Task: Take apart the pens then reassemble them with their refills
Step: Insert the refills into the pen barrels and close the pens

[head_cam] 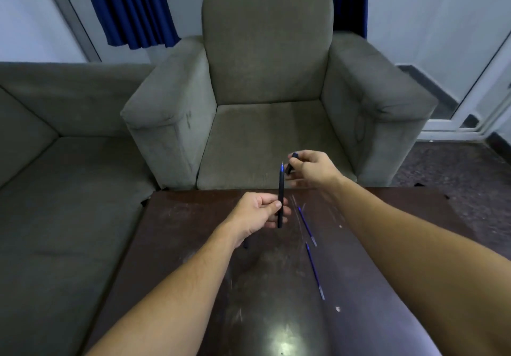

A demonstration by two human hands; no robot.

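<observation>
Now, in the head view, your left hand [261, 211] pinches the pen barrel [281, 198] upright above the counter [193, 245], blue tip up. Your right hand [313, 169], beyond the barrel, is closed on the dark cap [291, 164]. Two refills [307, 225] lie right of the barrel. Line the cap up squarely with the tip before pressing.
</observation>
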